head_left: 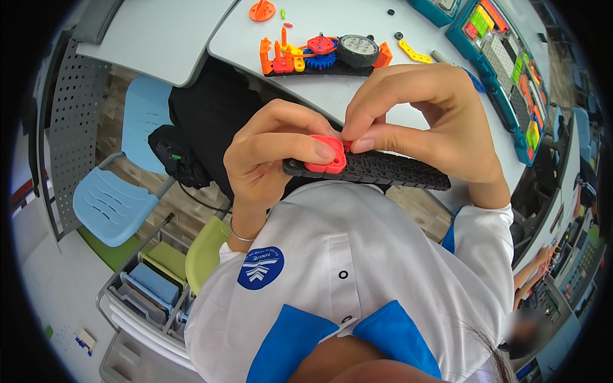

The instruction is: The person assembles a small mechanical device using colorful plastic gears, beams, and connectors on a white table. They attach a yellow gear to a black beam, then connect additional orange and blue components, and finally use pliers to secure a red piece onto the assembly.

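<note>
Frame centre: left hand (268, 159) and right hand (421, 124) both pinching red plastic gear piece (325, 156) against long black perforated plastic strip (377, 171).

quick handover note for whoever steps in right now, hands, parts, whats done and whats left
Left hand: holds the left end of the black perforated strip, thumb on the red gear piece.
Right hand: fingertips pinch the red gear piece from the right.
Parts: strip is held in front of the chest, above the lap. A partly built gear model stands on the grey table; the teal parts tray is to the right.
Done: red piece sits on the strip's left end.
Left: whether it is fully seated cannot be told; the rest of the strip is bare.
</note>
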A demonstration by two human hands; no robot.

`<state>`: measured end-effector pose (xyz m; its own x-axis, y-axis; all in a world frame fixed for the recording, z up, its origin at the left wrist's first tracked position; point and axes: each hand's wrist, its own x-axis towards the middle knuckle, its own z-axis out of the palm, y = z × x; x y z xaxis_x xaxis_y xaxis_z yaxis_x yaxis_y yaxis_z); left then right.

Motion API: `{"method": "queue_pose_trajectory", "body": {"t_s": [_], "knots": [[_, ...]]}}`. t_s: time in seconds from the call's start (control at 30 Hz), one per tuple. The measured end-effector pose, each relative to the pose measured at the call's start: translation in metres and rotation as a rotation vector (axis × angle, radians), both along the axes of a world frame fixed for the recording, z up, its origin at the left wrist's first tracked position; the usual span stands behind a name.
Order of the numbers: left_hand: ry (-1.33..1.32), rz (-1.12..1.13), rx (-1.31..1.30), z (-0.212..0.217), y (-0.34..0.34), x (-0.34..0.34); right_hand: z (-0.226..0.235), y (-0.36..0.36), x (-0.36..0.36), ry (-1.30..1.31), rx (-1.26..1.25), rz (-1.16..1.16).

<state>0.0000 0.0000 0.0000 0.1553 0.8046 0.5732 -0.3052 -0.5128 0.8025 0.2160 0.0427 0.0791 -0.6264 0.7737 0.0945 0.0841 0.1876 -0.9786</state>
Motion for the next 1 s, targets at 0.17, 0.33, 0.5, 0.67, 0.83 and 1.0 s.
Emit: {"method": "queue_pose_trajectory", "body": {"t_s": [0.17,0.33,0.5,0.67,0.83,1.0], "knots": [[-0.005,0.039,0.001,-0.003,-0.002,0.0,-0.001,-0.001,0.0,-0.009,0.01,0.018],[0.042,0.113,0.031,-0.005,-0.004,0.003,-0.005,-0.005,-0.001,0.014,0.01,-0.012],[0.021,0.125,0.025,-0.012,-0.003,0.004,-0.007,-0.005,-0.002,0.006,-0.019,-0.032],[-0.017,0.158,0.024,-0.018,0.0,0.006,-0.01,-0.007,-0.004,0.053,0.008,-0.031],[-0.068,0.162,0.01,-0.02,0.0,0.008,-0.006,-0.009,-0.003,0.007,0.076,-0.051],[-0.032,0.208,0.017,-0.021,-0.003,0.007,0.005,-0.01,0.0,-0.043,0.12,-0.032]]}}
